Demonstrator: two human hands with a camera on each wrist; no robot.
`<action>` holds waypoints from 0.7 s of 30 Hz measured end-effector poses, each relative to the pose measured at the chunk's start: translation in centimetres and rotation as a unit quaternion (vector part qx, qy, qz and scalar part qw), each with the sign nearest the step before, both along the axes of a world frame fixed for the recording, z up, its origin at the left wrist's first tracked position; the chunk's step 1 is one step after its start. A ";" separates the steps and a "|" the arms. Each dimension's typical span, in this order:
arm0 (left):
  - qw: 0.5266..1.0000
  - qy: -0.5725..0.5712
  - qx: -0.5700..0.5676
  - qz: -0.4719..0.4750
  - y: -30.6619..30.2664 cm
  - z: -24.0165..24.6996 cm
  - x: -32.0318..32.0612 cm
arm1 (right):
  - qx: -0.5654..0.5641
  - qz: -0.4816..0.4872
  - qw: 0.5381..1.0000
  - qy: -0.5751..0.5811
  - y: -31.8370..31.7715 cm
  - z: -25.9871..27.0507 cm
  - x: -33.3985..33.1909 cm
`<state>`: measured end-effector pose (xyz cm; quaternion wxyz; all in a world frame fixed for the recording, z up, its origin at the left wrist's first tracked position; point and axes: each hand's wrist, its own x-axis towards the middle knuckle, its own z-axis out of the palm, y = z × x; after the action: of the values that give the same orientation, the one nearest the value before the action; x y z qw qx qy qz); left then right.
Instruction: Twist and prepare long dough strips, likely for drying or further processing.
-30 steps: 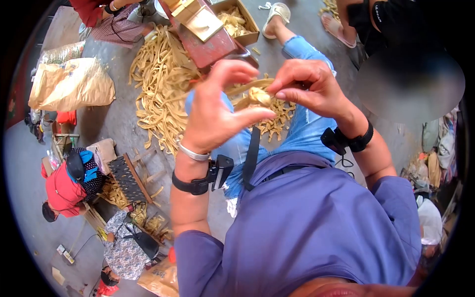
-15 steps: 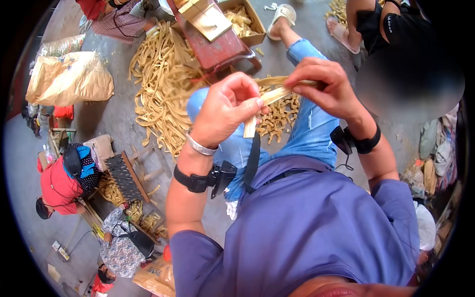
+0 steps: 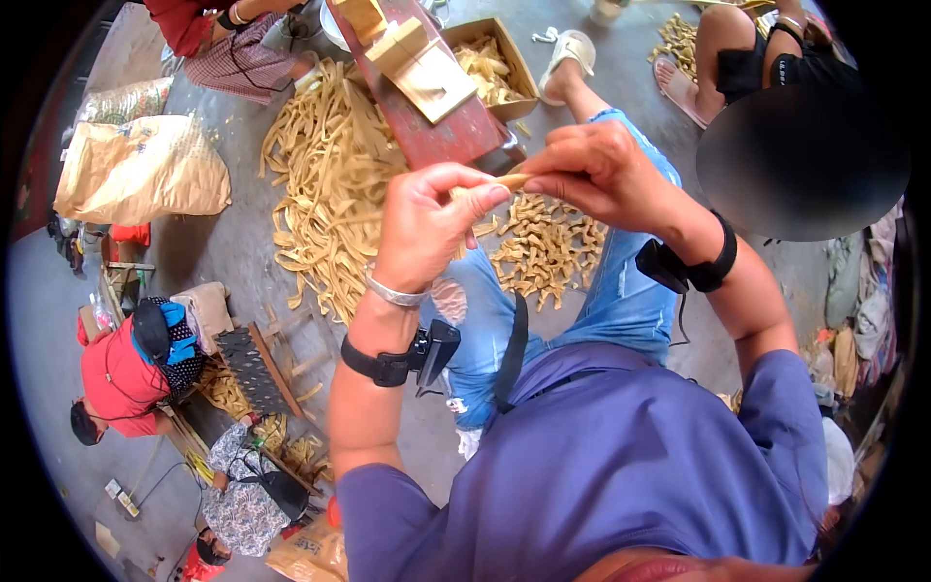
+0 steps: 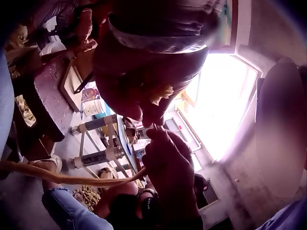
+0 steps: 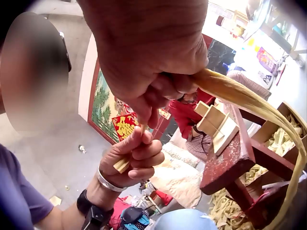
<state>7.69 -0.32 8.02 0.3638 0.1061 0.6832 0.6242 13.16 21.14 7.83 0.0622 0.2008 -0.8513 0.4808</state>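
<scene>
A long tan fibrous strip (image 3: 511, 181) is held between my two hands above my lap. My left hand (image 3: 417, 223), with a silver bracelet at its wrist, pinches it between thumb and curled fingers. A short cut end (image 5: 122, 165) pokes out below that thumb in the right wrist view. My right hand (image 3: 606, 175) grips the strip a short way along, its fingertips close to the left ones. From the right fist the longer part (image 5: 249, 100) arcs away and downward. Short knotted pieces (image 3: 548, 242) lie heaped on the floor beneath my hands.
Left of my knees spreads a large pile of tan strips (image 3: 320, 184). A red bench (image 3: 456, 141) carries a wooden block jig (image 3: 427, 73); beside it stands a cardboard box (image 3: 519, 68) of strips. People sit working at left, top and right. A paper sack (image 3: 145, 170) lies left.
A second ago my left fingers were spread apart around the strip; they then closed on it. My hands have since drawn nearer each other, with a short, narrow stretch of strip between them.
</scene>
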 end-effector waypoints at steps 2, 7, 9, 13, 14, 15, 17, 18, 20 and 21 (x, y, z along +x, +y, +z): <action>1.000 -0.012 0.002 0.002 -0.2 -0.7 -1.3 | -0.017 0.006 0.999 -0.026 0.3 -0.6 -1.8; 0.999 0.004 0.012 0.049 0.7 -3.6 -6.3 | -0.038 -0.024 0.998 -0.045 1.2 -4.3 -8.1; 0.997 0.028 -0.008 0.067 0.8 -5.2 -8.5 | -0.049 -0.037 0.997 -0.052 0.9 -5.7 -10.6; 0.993 0.036 -0.013 0.108 1.1 -7.2 -11.4 | 0.031 -0.069 0.996 -0.047 0.6 -7.0 -14.2; 0.993 0.034 -0.013 0.112 1.3 -7.4 -11.8 | 0.015 -0.074 0.996 -0.042 0.6 -7.4 -14.8; 0.993 0.032 -0.012 0.114 1.5 -7.6 -12.4 | 0.000 -0.080 0.996 -0.036 0.5 -7.7 -15.4; 0.993 0.036 -0.020 0.113 1.6 -8.4 -13.3 | -0.015 -0.100 0.993 -0.057 0.4 -8.0 -16.1; 0.991 0.032 -0.039 0.124 1.7 -9.0 -13.7 | 0.012 -0.112 0.993 -0.039 0.5 -9.1 -16.6; 0.986 0.016 -0.084 0.143 1.4 -10.0 -13.6 | 0.064 -0.136 0.989 -0.012 0.6 -11.9 -17.1; 0.985 0.029 -0.116 0.120 0.8 -9.6 -13.7 | 0.087 -0.182 0.979 -0.030 1.2 -11.7 -17.0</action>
<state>-6.05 0.49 -1.61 0.2762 -0.0021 0.7691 0.5763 -3.87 22.35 -3.82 0.1060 0.0324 -0.9135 0.3913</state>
